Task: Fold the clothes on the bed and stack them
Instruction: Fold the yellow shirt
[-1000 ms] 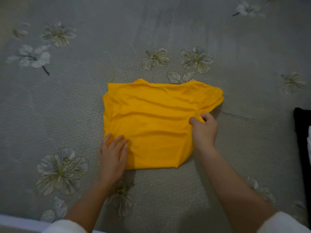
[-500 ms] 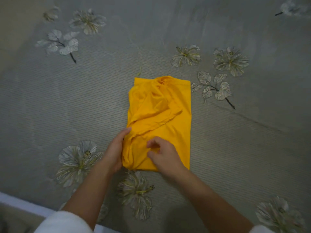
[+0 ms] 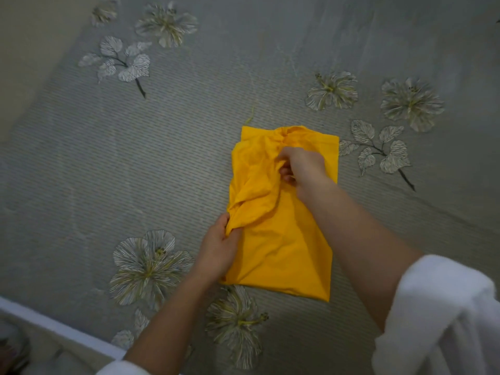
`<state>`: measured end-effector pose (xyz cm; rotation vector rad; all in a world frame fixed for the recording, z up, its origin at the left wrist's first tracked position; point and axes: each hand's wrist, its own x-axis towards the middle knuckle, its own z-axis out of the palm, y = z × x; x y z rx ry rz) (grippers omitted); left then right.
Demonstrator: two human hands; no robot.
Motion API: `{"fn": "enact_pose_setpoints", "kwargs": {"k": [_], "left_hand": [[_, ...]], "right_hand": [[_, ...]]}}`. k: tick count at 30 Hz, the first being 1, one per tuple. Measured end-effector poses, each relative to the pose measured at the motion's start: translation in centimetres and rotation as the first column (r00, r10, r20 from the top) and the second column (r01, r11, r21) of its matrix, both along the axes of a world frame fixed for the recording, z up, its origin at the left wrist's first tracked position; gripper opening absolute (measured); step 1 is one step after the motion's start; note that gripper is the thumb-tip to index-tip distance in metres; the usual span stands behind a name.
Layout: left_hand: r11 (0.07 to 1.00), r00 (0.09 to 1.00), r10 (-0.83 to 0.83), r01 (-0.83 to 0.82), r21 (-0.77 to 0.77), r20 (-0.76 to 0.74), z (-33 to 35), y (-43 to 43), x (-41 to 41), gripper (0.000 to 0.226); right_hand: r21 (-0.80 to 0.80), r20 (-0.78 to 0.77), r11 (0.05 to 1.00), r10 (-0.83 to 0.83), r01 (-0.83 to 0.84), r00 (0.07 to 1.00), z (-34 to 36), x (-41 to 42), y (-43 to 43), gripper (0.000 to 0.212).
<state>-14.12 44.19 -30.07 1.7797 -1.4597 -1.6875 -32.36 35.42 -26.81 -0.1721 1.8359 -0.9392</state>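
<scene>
Both hands' fingers pinch yellow garment (image 3: 281, 239), folded narrow, rumpled on top; left hand (image 3: 219, 250); right hand (image 3: 303, 169).

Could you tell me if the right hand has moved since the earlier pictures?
Yes. The right hand went up the yellow shirt, from its near edge to level with the printed leaves.

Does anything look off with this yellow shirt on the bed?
The yellow shirt isn't flat: its top layer is bunched into diagonal creases where the right hand and left hand grip it. A loose yellowish thread lies on the bedspread beyond its far corner.
</scene>
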Motion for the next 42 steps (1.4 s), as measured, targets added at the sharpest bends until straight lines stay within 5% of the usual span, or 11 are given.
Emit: {"fn": "enact_pose_setpoints", "kwargs": {"k": [3,5,11,17,22,27,31,34,36,38,42], "left_hand": [[0.987,0.989,0.134,-0.127,0.099,-0.062,-0.2,-0.3,0.5,0.021],[0.961,0.971,0.231,-0.219,0.166,-0.056,-0.5,-0.3,1.2,0.018],[0.978,0.955,0.18,-0.149,-0.144,0.237,-0.7,0.6,2.7,0.016],[0.999,0.96,0.021,-0.008,-0.047,0.278,0.1,0.7,2.2,0.019],[0.99,0.971,-0.03,-0.004,0.144,0.236,1.3,2.0,0.8,0.024],[0.93,0.987,-0.103,0.053,0.364,0.12,3.8,5.3,-0.9,0.016],[0.629,0.93,-0.297,0.361,0.688,-0.216,5.9,10.0,-4.8,0.025],[0.755,0.908,-0.387,0.412,0.51,-0.159,5.2,10.0,-7.1,0.022],[0.962,0.964,-0.247,0.232,0.145,0.094,4.3,7.4,-7.4,0.011],[0.954,0.929,-0.099,0.19,-0.233,0.356,3.5,4.1,-6.9,0.024],[0.937,0.861,-0.096,0.247,-0.246,0.499,0.6,-1.1,-6.5,0.071]], "right_hand": [[-0.3,0.253,0.946,0.203,-0.123,0.946,2.2,1.3,-2.9,0.009],[-0.356,0.19,0.908,0.303,-0.222,0.934,2.4,1.3,-3.3,0.013],[-0.047,-0.483,0.931,0.295,-0.361,0.825,-1.4,-2.3,3.0,0.019],[0.202,-0.539,0.966,0.247,-0.161,0.805,-4.0,-3.5,14.8,0.035],[0.376,-0.4,0.794,0.604,-0.478,0.689,-3.6,-2.2,20.4,0.039],[0.193,-0.23,0.957,0.257,-0.215,0.939,-1.7,-8.0,20.7,0.025],[0.067,-0.132,0.979,-0.181,0.191,0.975,-1.4,-12.7,22.7,0.01],[0.027,-0.061,0.931,-0.363,0.365,0.93,-2.1,-14.2,25.2,0.006],[0.097,-0.113,0.928,-0.348,0.359,0.931,-2.9,-13.9,27.2,0.013],[0.154,-0.164,0.939,-0.283,0.308,0.945,-3.6,-12.9,29.0,0.023],[0.169,-0.166,0.966,-0.166,0.194,0.972,-4.3,-10.1,29.8,0.026]]}}
